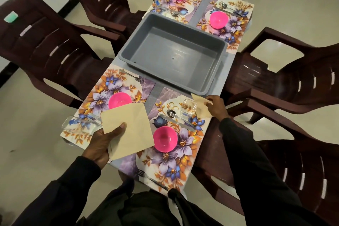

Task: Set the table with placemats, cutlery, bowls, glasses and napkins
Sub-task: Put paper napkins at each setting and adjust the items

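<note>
table [219,71] | left hand [104,141] napkin [130,130] hides bowl [119,99] edge

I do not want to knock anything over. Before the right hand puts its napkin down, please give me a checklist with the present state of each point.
1. Right hand grips a napkin at its corner: ok.
2. Glass stands just beside that napkin, easy to bump: not ok.
3. Spoon and knife already lie on the near right mat: ok.
4. Left hand holds the other napkins clear of the pink bowl: ok.
5. Tub shows nothing left inside: ok.
6. How many napkins the left hand holds: cannot tell.
</note>
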The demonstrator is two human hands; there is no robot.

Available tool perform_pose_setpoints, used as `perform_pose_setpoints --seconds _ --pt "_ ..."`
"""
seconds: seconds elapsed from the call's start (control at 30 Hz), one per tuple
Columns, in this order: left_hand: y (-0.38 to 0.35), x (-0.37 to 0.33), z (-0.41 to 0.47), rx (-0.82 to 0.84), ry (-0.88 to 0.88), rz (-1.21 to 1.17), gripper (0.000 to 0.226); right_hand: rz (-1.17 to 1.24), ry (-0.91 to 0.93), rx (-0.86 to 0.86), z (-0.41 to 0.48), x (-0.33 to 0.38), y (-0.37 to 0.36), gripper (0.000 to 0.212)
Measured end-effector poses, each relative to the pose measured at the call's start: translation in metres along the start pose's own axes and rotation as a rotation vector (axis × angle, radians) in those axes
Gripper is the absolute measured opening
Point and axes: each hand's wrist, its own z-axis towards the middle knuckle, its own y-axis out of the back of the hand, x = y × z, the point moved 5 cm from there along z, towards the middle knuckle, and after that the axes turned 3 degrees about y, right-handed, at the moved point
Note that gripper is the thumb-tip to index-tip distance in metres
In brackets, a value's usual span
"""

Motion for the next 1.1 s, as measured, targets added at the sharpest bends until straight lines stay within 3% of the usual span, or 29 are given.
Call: perform_pose_setpoints --seconds 0.07,0.3,0.53,0.73,0.83,0.93,1.1 --pt "0.003 0.0 -0.001 -0.012 -0.002 0.009 0.108 0.057 -0.017 0.02 0.0 -0.004 0.01 0.014" --pt "0.005 0.001 -0.003 -0.034 -0.01 0.035 0.107 0.038 0.013 0.2 0.004 0.0 -0.009 0.02" --pt "0.009 0.003 -0.004 -0.063 -0.001 0.01 0.053 -0.068 0.009 0.035 -0.008 0.009 -0.029 0.021" --pt "0.014 0.005 -0.005 -0.09 -0.013 0.025 0.052 -0.158 0.108 -0.109 -0.023 0.015 -0.021 0.033" --pt "0.015 0.005 -0.006 -0.098 -0.009 0.025 0.052 -0.217 0.173 -0.166 -0.03 0.02 -0.016 0.023" --pt "0.015 0.003 -0.008 -0.101 -0.01 0.021 0.05 -0.224 0.219 -0.155 -0.041 0.023 -0.02 0.006" --pt "0.011 0.0 -0.01 -0.095 0.003 0.017 0.045 -0.414 0.34 -0.079 -0.05 0.014 -0.039 0.01"
